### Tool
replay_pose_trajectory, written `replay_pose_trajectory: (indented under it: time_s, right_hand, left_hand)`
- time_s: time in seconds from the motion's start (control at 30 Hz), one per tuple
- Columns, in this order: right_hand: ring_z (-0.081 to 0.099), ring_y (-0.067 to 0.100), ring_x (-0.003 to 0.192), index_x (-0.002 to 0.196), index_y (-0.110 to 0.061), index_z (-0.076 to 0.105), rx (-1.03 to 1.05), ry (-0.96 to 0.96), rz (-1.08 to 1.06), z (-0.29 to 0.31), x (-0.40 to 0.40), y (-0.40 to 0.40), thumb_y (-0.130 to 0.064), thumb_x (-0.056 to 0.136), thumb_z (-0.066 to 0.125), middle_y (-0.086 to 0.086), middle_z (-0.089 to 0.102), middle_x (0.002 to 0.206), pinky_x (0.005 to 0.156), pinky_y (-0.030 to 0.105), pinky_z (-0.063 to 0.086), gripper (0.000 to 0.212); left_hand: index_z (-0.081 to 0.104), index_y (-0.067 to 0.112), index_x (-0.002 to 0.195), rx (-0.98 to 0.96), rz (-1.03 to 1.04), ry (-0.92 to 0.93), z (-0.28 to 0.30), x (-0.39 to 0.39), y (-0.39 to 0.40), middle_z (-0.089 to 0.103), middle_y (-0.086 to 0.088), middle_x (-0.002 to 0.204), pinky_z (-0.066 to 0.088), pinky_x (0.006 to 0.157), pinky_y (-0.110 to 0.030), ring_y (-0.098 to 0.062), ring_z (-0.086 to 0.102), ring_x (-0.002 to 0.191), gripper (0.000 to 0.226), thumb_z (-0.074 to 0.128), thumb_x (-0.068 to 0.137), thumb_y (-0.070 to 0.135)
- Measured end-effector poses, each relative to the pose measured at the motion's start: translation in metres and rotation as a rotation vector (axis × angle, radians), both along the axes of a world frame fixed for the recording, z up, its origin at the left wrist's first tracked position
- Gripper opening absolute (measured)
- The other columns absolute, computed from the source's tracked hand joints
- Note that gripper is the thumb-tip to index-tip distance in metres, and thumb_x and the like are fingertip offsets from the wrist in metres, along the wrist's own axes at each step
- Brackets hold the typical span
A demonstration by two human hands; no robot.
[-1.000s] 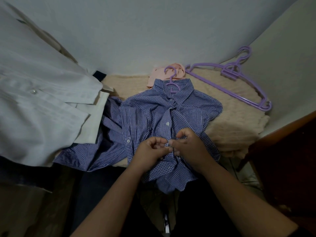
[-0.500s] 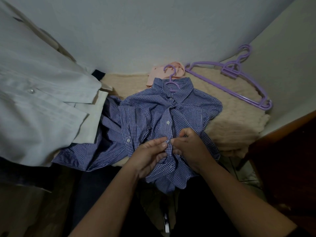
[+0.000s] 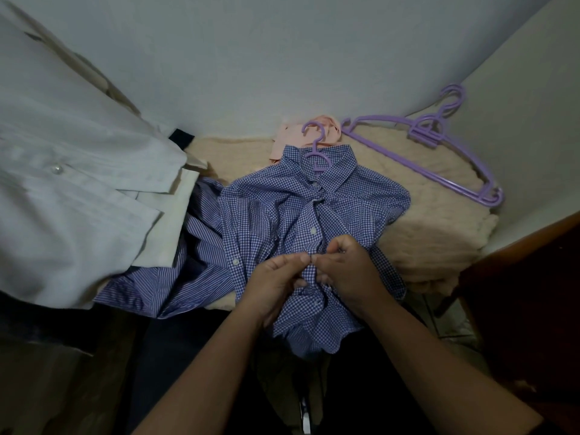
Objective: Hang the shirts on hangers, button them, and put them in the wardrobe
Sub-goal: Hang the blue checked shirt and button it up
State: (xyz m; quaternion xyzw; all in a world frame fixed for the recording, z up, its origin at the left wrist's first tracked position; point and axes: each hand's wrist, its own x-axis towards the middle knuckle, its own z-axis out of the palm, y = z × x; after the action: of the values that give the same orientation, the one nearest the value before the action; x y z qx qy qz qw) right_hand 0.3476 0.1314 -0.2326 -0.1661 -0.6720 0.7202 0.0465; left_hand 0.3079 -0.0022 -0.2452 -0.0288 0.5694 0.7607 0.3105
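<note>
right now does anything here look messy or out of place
Nothing is damaged or spilled. The checked shirt is rumpled on its hanger while the left hand and right hand pinch its button strip. A striped shirt lies crumpled half under it, and a pink garment is bunched by the wall.

A blue-and-white checked shirt point(image 3: 314, 215) of thin, matt woven cloth carries small glossy white buttons point(image 3: 313, 230) and lies crumpled on a cream blanket point(image 3: 417, 221) with a fuzzy, nubbly knitted surface. Smooth, slightly shiny lilac plastic forms the hanger point(image 3: 317, 152) at its collar and the 2 spare hangers point(image 3: 439, 152) beside it. A striped shirt point(image 3: 175, 277) and a white shirt point(image 3: 62, 189) with a pearly button are matt cloth too, against a matt painted wall point(image 3: 282, 58) and dark polished wood furniture point(image 3: 527, 277).
</note>
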Motion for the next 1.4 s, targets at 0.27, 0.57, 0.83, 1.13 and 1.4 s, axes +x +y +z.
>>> replay_pose_trajectory:
  time_s: [0.27,0.57,0.83,1.13,1.4]
  right_hand:
    - [0.052,0.013,0.056,0.095,-0.016,0.062,-0.075,-0.031,0.051,0.0,-0.019,0.014,0.001,0.089,0.058,0.001,0.056,0.058,0.053,0.024,0.048,0.018]
    - [0.068,0.012,0.098,0.096,-0.02,0.067,-0.207,-0.162,0.081,0.019,-0.094,0.047,-0.012,0.092,0.059,0.002,0.072,0.101,0.076,0.041,0.056,0.012]
    - [0.068,0.015,0.075,0.095,-0.011,0.064,-0.131,-0.193,0.044,0.006,-0.06,0.038,-0.001,0.087,0.062,0.005,0.071,0.083,0.066,0.026,0.057,0.013]
    - [0.055,0.015,0.063,0.082,-0.012,0.063,0.086,-0.329,0.085,-0.015,0.004,0.016,0.001,0.085,0.062,0.003,0.063,0.073,0.052,0.026,0.047,0.014]
    - [0.05,0.012,0.055,0.066,-0.006,0.053,0.118,-0.455,0.112,-0.013,0.012,-0.001,0.002,0.086,0.06,0.007,0.054,0.062,0.041,0.012,0.038,0.023]
  left_hand:
    - [0.067,0.002,0.097,-0.021,0.079,-0.044,0.0,-0.019,0.012,0.059,-0.002,0.071,0.05,0.058,-0.02,-0.008,0.055,0.062,0.016,0.061,0.089,0.016]
    - [0.058,0.009,0.104,-0.205,0.033,0.165,0.005,-0.06,0.017,0.059,-0.005,0.082,0.052,0.062,-0.024,-0.015,0.059,0.071,0.024,0.068,0.084,0.0]
    - [0.063,0.011,0.088,-0.367,-0.099,0.214,-0.006,-0.052,0.014,0.06,-0.003,0.076,0.049,0.065,-0.025,-0.014,0.056,0.07,0.021,0.075,0.076,-0.002]
    - [0.069,0.031,0.077,-0.629,-0.161,0.603,-0.004,-0.023,-0.005,0.059,0.001,0.097,0.042,0.076,-0.006,-0.01,0.058,0.091,0.013,0.076,0.08,0.021]
    - [0.063,0.022,0.063,-0.673,0.011,0.84,-0.01,0.015,-0.016,0.054,0.008,0.067,0.037,0.062,-0.01,-0.002,0.053,0.07,0.025,0.068,0.087,0.019]
